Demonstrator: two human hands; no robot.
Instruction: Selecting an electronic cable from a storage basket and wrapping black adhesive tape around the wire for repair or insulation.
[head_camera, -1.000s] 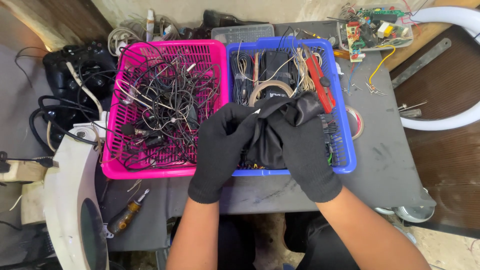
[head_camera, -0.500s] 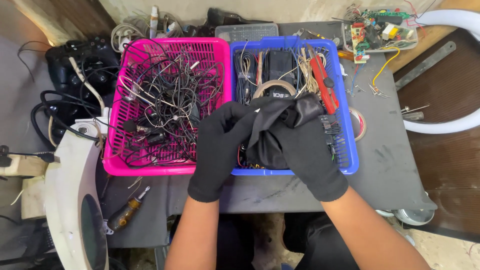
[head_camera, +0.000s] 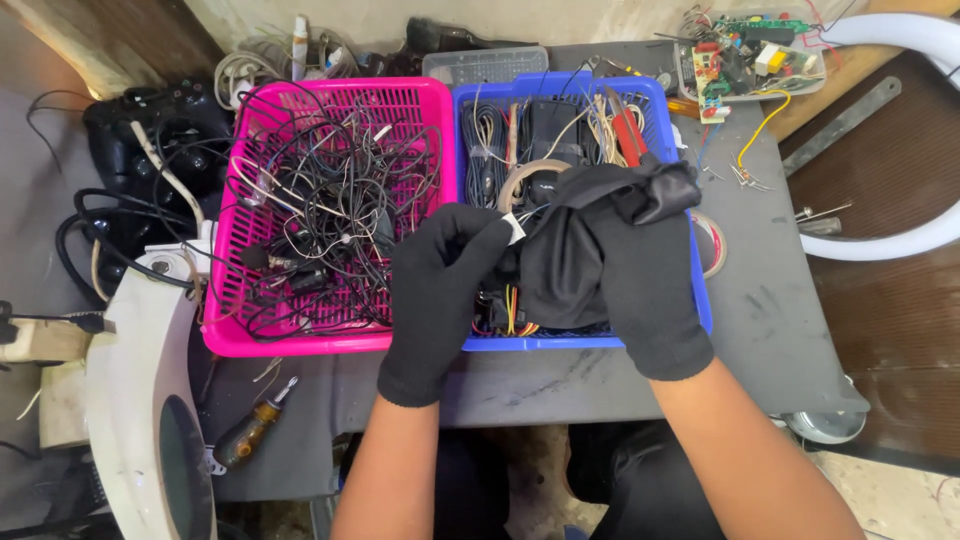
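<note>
Both my hands wear black gloves and hold a crumpled black cloth or pouch (head_camera: 575, 250) over the near part of the blue basket (head_camera: 700, 310). My left hand (head_camera: 440, 290) pinches its left edge, where a small white tag shows. My right hand (head_camera: 640, 280) wraps around its right side from above. Under the cloth lie coloured wires and a roll of tape in the blue basket. Beside it on the left stands a pink basket (head_camera: 225, 335) full of tangled black cables.
A screwdriver (head_camera: 250, 430) lies near the table's front left. A tape roll (head_camera: 712, 245) sits right of the blue basket. Circuit boards in a tray (head_camera: 750, 55) are at the back right. A white appliance (head_camera: 140, 400) and black cables crowd the left.
The cloth has been pulled a little to the right and bunched higher under my right hand. My left hand has shifted its pinch along the edge.
</note>
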